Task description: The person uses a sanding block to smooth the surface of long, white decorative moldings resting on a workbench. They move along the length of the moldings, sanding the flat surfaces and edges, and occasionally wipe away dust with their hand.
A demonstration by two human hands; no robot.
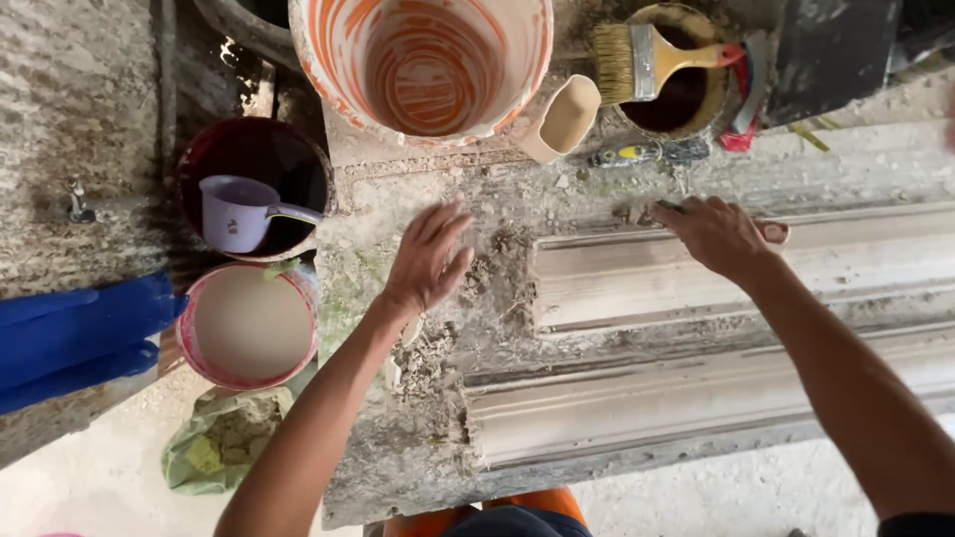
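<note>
My left hand point(428, 261) hovers open just left of the moulding point(736, 278), which runs lengthwise to the right, while my nearer right hand point(718, 235) rests on its top edge, fingers closed on nothing I can make out.

Rough concrete bench point(418, 467), crusted with debris point(492, 264). On it: two long moulded casts point(696, 398), big orange-streaked bucket point(423, 65), beige scoop point(562, 119), screwdriver point(647, 153).
</note>
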